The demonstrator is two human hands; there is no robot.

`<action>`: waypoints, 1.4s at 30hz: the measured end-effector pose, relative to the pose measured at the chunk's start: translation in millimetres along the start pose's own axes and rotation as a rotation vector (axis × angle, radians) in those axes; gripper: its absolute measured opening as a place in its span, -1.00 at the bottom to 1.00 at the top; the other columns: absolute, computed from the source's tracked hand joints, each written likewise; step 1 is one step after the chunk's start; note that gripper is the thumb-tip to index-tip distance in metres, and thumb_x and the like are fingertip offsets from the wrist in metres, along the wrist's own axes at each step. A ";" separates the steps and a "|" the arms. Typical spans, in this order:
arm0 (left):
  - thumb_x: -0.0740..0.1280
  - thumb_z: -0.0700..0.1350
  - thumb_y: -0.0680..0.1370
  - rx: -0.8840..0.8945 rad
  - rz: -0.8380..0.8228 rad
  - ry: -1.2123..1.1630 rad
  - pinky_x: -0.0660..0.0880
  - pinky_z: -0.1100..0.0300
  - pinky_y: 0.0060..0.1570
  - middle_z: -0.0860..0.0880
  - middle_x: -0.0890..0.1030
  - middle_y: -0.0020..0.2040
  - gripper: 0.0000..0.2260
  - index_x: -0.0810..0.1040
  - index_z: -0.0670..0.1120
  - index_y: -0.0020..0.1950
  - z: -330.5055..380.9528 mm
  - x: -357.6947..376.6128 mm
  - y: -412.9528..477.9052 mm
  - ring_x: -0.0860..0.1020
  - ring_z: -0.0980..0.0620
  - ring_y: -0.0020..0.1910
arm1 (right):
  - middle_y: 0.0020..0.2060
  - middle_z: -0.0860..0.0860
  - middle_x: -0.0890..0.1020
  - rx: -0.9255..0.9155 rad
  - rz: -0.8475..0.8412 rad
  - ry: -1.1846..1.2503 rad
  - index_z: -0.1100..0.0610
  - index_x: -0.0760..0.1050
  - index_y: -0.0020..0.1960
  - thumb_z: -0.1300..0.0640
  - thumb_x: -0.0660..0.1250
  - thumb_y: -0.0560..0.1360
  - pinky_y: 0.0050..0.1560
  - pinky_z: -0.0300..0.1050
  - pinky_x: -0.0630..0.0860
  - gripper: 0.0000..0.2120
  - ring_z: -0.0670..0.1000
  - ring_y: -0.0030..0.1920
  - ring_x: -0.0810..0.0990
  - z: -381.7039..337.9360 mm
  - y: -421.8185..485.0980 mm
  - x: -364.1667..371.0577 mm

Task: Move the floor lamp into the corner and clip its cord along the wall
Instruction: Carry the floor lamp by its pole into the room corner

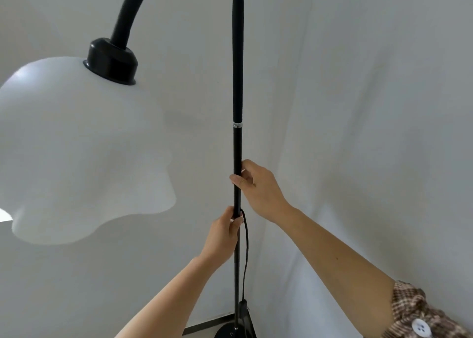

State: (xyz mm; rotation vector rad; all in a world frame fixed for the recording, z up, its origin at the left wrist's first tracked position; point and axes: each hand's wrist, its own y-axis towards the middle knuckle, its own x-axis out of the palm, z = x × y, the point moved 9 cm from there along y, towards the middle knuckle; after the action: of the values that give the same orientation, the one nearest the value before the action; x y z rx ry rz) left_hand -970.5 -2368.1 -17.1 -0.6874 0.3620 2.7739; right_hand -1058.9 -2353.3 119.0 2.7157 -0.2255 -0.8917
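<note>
The floor lamp's black pole (237, 81) stands upright in front of a white wall corner. It curves over at the top to a black cap (111, 62) and a white wavy shade (76, 145) at the left. My right hand (258, 186) is closed around the pole at mid height. My left hand (225, 232) grips the pole just below it. A thin black cord (246, 248) leaves the pole by my left hand and hangs down to a black inline box (243, 309). The round black base (230, 332) rests on the floor at the bottom edge.
White walls (358, 107) meet in a corner just right of the pole. A dark baseboard strip (204, 323) runs along the left wall at floor level. A checked sleeve (419, 312) covers my right upper arm.
</note>
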 end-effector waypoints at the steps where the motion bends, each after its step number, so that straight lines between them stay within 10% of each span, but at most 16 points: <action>1: 0.15 -0.11 0.61 -0.007 0.005 -0.006 0.28 0.28 -0.43 -0.24 0.60 -0.18 -0.81 0.35 0.15 -0.15 -0.4 0.7 3.9 0.37 0.02 -0.42 | -0.31 0.08 0.59 0.000 -0.001 -0.007 0.15 0.46 -0.05 0.06 0.27 0.57 -0.25 -0.18 0.44 -0.85 0.04 -0.29 0.52 1.9 4.3 -0.9; 18: 0.24 -0.09 0.58 -0.040 0.171 -0.062 0.44 0.24 -0.27 -0.02 0.68 -0.18 -0.87 0.48 0.17 -0.06 -8.0 -15.8 2.8 0.58 -0.08 -0.21 | -0.20 0.06 0.70 -0.026 -0.122 -0.005 0.11 0.59 0.01 -0.01 0.31 0.53 -0.08 -0.18 0.56 -0.80 0.02 -0.16 0.66 4.1 25.2 11.2; 22: 0.26 -0.07 0.57 -0.102 0.130 -0.085 0.41 0.52 -0.31 0.16 0.62 -0.17 -0.91 0.53 0.05 0.04 -9.2 -13.5 2.2 0.57 0.24 -0.17 | -0.17 0.01 0.66 -0.023 -0.134 -0.026 0.13 0.57 0.03 0.00 0.29 0.54 -0.13 -0.26 0.49 -0.78 -0.02 -0.14 0.62 2.6 19.6 10.7; 42: 0.25 -0.23 0.54 -0.287 0.018 0.002 0.40 0.38 -0.26 0.01 0.64 -0.06 -0.82 0.56 -0.06 0.09 -43.4 10.5 -29.4 0.58 0.07 -0.09 | 0.07 0.08 0.67 0.374 -0.242 0.007 0.15 0.60 0.12 0.27 0.26 0.51 0.03 -0.24 0.48 -0.76 0.00 0.06 0.61 134.6 -73.7 39.6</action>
State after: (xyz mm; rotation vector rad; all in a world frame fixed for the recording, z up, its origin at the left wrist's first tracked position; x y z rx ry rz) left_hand -952.3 -2351.6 -64.5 -0.7533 -0.0326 2.8719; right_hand -1103.4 -2320.5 -29.5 3.1440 -0.0657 -0.9890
